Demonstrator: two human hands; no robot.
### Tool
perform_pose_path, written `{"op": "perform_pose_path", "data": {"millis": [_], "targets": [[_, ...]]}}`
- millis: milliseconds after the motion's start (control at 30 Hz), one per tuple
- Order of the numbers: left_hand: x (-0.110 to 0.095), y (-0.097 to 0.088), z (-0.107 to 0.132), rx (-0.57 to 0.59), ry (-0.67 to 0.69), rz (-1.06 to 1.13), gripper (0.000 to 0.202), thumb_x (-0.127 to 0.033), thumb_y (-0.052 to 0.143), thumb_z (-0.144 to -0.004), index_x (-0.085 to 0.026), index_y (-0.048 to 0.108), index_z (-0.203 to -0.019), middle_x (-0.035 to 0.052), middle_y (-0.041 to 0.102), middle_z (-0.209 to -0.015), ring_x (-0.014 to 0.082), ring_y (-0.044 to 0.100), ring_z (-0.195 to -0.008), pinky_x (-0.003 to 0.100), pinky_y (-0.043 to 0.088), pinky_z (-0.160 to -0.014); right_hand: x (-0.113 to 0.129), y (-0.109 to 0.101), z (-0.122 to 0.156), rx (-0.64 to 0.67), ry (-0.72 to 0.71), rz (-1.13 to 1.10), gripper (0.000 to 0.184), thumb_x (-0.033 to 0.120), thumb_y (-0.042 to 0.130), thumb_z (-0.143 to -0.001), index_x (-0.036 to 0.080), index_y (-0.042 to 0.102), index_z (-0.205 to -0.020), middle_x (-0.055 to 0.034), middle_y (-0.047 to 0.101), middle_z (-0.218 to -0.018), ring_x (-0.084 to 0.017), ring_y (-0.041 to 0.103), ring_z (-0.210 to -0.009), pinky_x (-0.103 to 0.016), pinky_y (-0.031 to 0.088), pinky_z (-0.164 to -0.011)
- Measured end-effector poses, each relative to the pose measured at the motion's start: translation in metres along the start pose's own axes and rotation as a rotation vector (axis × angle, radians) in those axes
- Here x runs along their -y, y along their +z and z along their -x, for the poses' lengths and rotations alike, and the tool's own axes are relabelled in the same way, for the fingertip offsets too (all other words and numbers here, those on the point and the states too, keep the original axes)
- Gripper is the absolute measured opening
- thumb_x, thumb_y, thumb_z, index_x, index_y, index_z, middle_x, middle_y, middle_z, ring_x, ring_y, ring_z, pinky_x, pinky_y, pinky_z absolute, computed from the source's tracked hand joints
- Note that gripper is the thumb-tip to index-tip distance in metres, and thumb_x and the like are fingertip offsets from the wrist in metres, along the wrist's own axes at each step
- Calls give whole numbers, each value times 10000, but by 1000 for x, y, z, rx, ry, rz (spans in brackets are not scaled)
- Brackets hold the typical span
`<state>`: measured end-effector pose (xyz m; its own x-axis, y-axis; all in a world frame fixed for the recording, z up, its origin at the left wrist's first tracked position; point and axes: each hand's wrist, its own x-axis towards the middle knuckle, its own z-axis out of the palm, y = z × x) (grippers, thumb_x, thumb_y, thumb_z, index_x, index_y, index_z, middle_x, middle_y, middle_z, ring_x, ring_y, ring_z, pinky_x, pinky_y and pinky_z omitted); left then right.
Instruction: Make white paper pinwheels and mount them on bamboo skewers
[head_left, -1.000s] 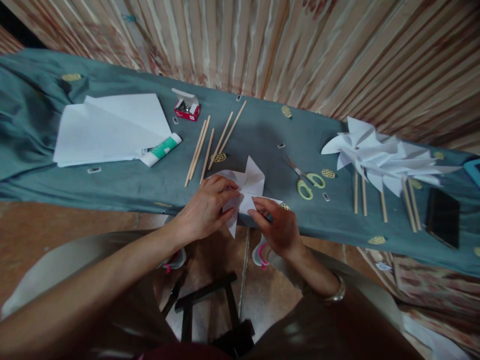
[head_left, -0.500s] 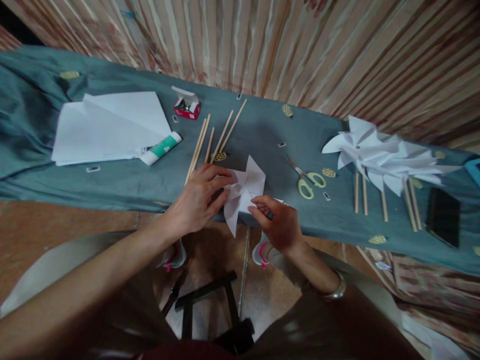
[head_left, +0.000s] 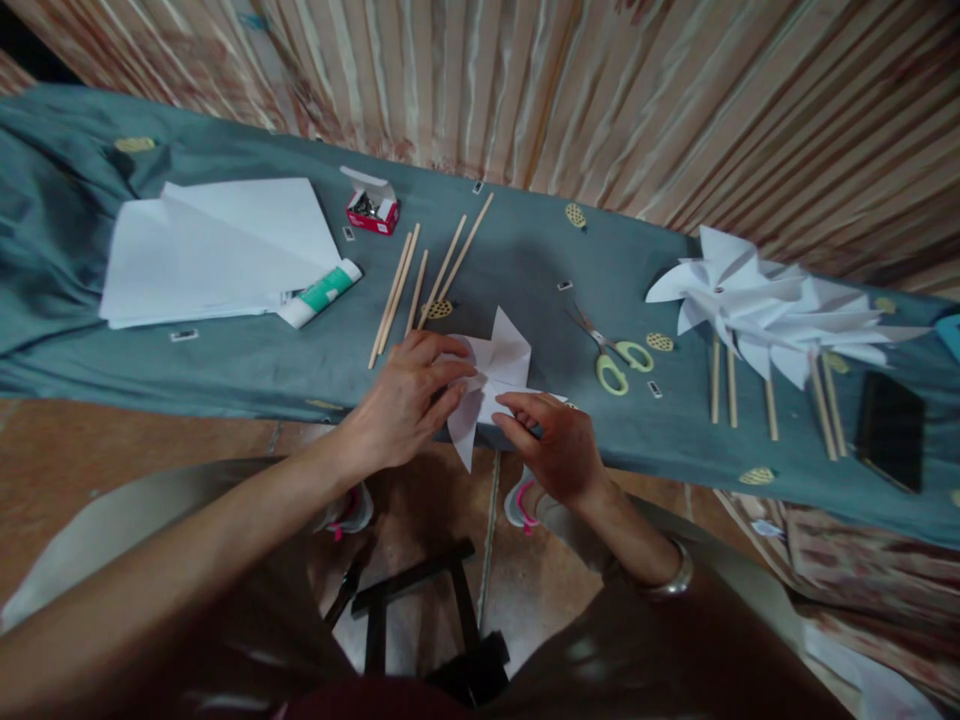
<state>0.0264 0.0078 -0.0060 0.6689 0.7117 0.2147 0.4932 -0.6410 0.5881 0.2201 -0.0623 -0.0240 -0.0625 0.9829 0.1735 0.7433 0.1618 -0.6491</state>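
A white paper pinwheel [head_left: 510,350] with folded blades lies at the front edge of the cloth-covered table, between my two hands. My left hand [head_left: 409,405] grips its left side, fingers over the folds near the centre. From the right, my right hand [head_left: 555,440] pinches at the lower right blade, thumb and forefinger close to the middle; anything small between these fingertips is too fine to make out. Scissors [head_left: 611,360] with light green handles lie partly spread to the right. Several wooden sticks [head_left: 397,290] rest just beyond my left hand.
On the left are a stack of white paper [head_left: 217,250] and a green-and-white glue stick [head_left: 321,293]. A small red box [head_left: 373,212] of metal pieces stands open behind the sticks. Finished pinwheels [head_left: 772,300] on sticks and a dark phone [head_left: 890,430] lie at right.
My left fingers have slid slightly toward the pinwheel's centre. My right fingertips have shifted a little left and remain pinched. The view has moved slightly; the other things stay put.
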Motion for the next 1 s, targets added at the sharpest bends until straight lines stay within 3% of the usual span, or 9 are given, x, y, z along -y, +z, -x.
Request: {"op": "perform_pose_path", "data": {"millis": [300,633,1000], "targets": [[-4,5,2,73,35,-63,296,-271,428,-938,-205,686,-1066,92,563,-1243,278,425,-1203,491,355,-1003,3,-2,-2,55,56,34,113,236,615,-829,221,707,-893,-14,737,-817,-166,666,-731,-288,496,-733],[-11,10,0,116,100,-162,285,-297,452,-929,-212,695,-1053,108,565,-1242,313,400,-1213,530,305,-994,4,-2,-3,61,36,51,125,203,645,-812,185,714,-914,-37,739,-825,-177,669,-736,-287,493,-740],[-12,14,-2,107,146,-247,237,-272,466,-917,-201,666,-1023,98,595,-1184,291,422,-1190,508,294,-1014,4,-3,-4,75,50,55,125,224,623,-821,203,710,-909,-29,734,-822,-171,660,-731,-289,488,-739]]}}
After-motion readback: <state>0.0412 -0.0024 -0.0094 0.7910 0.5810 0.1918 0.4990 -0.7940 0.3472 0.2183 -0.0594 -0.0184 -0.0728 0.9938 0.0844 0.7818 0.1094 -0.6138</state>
